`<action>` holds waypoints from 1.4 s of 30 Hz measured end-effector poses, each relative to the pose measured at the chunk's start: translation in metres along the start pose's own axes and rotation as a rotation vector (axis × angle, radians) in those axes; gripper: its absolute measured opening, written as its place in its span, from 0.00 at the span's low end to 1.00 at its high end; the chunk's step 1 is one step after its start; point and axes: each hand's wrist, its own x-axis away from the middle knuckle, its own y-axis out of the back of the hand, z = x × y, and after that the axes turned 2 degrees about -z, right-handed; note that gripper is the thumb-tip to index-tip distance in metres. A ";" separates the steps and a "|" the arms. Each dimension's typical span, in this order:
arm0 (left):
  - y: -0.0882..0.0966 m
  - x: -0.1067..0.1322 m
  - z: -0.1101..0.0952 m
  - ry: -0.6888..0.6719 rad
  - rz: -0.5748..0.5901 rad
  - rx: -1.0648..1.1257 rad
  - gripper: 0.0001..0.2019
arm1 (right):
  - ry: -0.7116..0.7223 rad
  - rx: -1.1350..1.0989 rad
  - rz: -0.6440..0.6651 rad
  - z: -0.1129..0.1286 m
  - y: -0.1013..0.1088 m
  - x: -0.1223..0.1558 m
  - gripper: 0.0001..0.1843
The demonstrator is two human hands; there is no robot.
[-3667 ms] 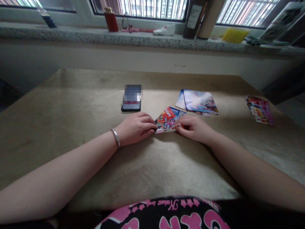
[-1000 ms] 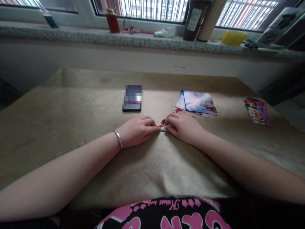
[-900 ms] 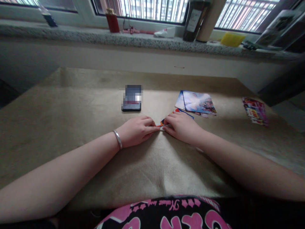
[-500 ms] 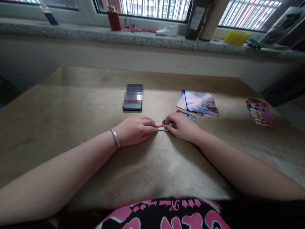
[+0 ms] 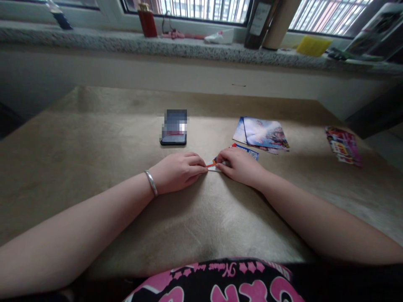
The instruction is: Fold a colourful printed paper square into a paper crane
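A small piece of folded paper [image 5: 213,168], white with an orange strip, lies on the table between my hands. My left hand [image 5: 176,172] presses its closed fingertips on the left end. From the other side my right hand [image 5: 242,167] pinches the paper between thumb and bent fingers, hiding much of it. Behind the right hand shows a blue and red printed piece with a QR code [image 5: 252,155]; whether it joins the folded paper I cannot tell.
A phone [image 5: 174,130] lies on the table [image 5: 110,138] beyond my left hand. Glossy picture sheets [image 5: 266,133] lie behind my right hand, and pink-red printed cards [image 5: 344,146] farther right. Bottles and a yellow block [image 5: 313,46] line the windowsill [image 5: 189,47].
The view has shifted slightly. Both hands stay at the folded paper in nearly the same pose, and the things on the table have not moved.
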 end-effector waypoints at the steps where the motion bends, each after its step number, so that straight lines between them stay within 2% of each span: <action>1: -0.001 0.000 0.000 0.005 -0.001 -0.001 0.13 | 0.000 0.007 -0.001 0.000 0.000 0.000 0.06; 9: -0.005 -0.004 -0.001 -0.016 -0.011 -0.062 0.12 | 0.027 0.028 -0.006 -0.003 -0.001 0.002 0.04; 12: -0.006 -0.006 -0.003 -0.019 -0.019 -0.085 0.12 | 0.046 0.051 -0.052 -0.005 -0.002 0.005 0.05; 14: -0.006 -0.007 -0.004 -0.008 -0.028 -0.091 0.12 | 0.120 0.072 -0.106 -0.007 -0.003 0.007 0.06; 16: -0.006 -0.007 -0.005 -0.001 -0.032 -0.095 0.12 | 0.258 0.065 -0.133 -0.008 -0.003 0.008 0.08; 18: -0.006 -0.008 -0.005 -0.004 -0.029 -0.091 0.12 | 0.389 0.040 -0.121 -0.010 -0.002 0.009 0.09; 20: -0.005 -0.008 -0.004 -0.002 -0.025 -0.076 0.12 | 0.447 0.031 -0.101 -0.010 -0.002 0.010 0.10; 25: -0.003 -0.006 -0.001 0.019 -0.054 -0.013 0.12 | 0.429 0.034 -0.104 -0.010 -0.002 0.012 0.11; 36: -0.006 0.000 0.012 0.026 -0.039 0.227 0.11 | 0.422 0.074 -0.097 -0.010 -0.006 0.013 0.13; 42: -0.005 0.000 0.013 0.019 -0.016 0.224 0.11 | 0.421 0.086 -0.094 -0.009 -0.005 0.013 0.14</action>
